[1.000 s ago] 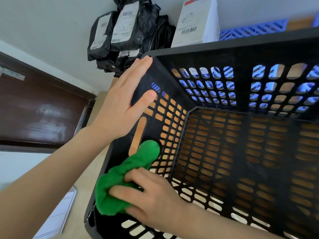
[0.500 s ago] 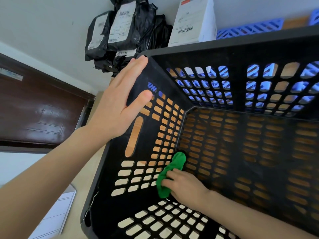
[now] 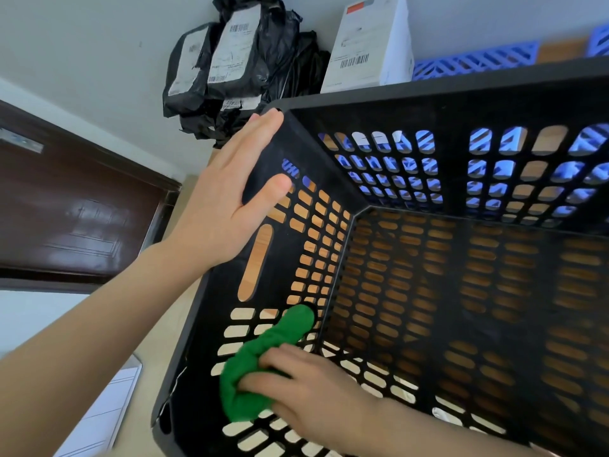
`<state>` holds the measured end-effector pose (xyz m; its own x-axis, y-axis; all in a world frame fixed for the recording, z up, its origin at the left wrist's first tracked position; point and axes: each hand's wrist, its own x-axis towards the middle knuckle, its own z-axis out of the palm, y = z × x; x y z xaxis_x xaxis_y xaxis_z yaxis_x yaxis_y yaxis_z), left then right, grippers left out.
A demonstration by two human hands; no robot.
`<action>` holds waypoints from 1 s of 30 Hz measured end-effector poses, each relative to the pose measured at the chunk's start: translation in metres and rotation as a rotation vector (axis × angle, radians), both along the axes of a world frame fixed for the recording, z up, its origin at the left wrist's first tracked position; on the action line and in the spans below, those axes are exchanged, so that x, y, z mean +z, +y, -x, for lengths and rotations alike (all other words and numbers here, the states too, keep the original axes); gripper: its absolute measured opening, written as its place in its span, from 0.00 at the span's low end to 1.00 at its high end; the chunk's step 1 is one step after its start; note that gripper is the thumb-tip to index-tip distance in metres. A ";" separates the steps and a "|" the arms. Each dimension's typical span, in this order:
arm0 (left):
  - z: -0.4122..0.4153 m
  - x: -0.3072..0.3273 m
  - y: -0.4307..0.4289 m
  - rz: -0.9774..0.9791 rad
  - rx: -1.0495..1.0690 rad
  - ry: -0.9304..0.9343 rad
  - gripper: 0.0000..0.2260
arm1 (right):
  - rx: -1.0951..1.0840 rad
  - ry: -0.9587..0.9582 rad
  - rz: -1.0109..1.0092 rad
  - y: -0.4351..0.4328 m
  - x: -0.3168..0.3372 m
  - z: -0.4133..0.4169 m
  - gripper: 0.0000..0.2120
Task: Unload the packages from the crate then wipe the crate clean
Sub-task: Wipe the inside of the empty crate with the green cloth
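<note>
A black perforated crate (image 3: 428, 94) fills most of the view, with nothing inside it but my hand and a cloth. My left hand (image 3: 227, 199) grips the crate's left rim near the far corner, fingers outside and thumb on the inner face. My right hand (image 3: 309, 390) is inside the crate, shut on a bunched green cloth (image 3: 263, 361) pressed against the inner left wall near the front corner. Behind the crate, several black bagged packages (image 3: 230, 64) and a white box package (image 3: 369, 44) stand against the wall.
A blue lattice crate (image 3: 474, 59) lies behind the black crate, on a wooden surface. A dark brown door (image 3: 66, 206) is at the left. A white sheet-like object (image 3: 108, 410) lies low on the left, beside the crate.
My right hand has drawn the green cloth back from the deep corner of the left wall toward the near end. My left hand has kept its hold on the rim.
</note>
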<state>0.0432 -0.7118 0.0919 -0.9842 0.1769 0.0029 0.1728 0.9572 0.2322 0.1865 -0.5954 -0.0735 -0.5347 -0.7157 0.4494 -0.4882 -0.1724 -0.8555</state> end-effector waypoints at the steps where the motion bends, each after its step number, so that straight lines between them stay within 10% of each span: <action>1: 0.000 0.000 0.000 0.001 0.001 0.001 0.27 | 0.003 0.021 -0.077 0.002 -0.015 0.001 0.16; 8: 0.001 0.000 0.000 -0.006 -0.001 -0.006 0.27 | 0.069 -0.039 -0.651 0.010 -0.068 0.010 0.21; 21: 0.001 0.001 0.000 -0.026 -0.005 -0.019 0.27 | -0.733 -1.283 -0.099 -0.001 -0.028 0.072 0.10; 30: 0.003 0.001 0.000 -0.032 -0.025 -0.017 0.27 | -1.074 -1.582 0.189 0.003 -0.017 0.176 0.13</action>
<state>0.0400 -0.7117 0.0932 -0.9794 0.2017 -0.0077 0.1924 0.9446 0.2659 0.0102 -0.5927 -0.0906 -0.5909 0.1363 -0.7952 0.6503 -0.5029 -0.5694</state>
